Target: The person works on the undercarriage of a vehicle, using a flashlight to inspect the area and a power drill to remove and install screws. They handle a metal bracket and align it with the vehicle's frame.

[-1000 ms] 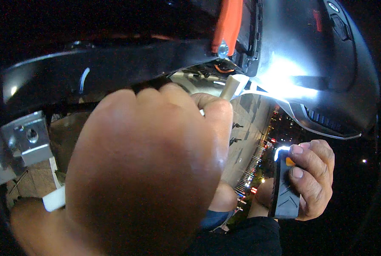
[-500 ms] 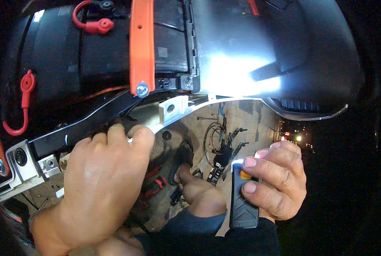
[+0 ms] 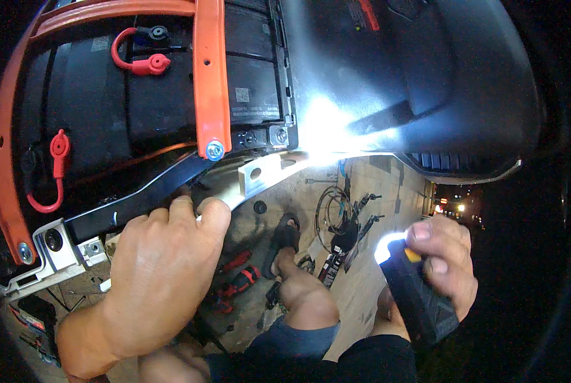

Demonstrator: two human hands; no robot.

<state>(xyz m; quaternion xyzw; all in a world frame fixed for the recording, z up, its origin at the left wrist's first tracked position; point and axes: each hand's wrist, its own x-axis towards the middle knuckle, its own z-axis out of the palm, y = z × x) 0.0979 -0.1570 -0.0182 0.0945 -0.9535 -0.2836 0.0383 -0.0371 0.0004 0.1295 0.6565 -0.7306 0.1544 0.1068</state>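
Left hand [image 3: 161, 281]: fingers curled on the black bar [image 3: 132, 203] under the orange strap [image 3: 210, 76].
Right hand [image 3: 442, 268]: grip closed round the lit torch [image 3: 413, 290].
Around: red tools [image 3: 237, 281] on floor, below.
Change: view now wider, hands lower.

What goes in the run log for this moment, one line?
left hand: fingers on black bar under orange bracket | right hand: gripping lit flashlight | beam: glare on dark panel
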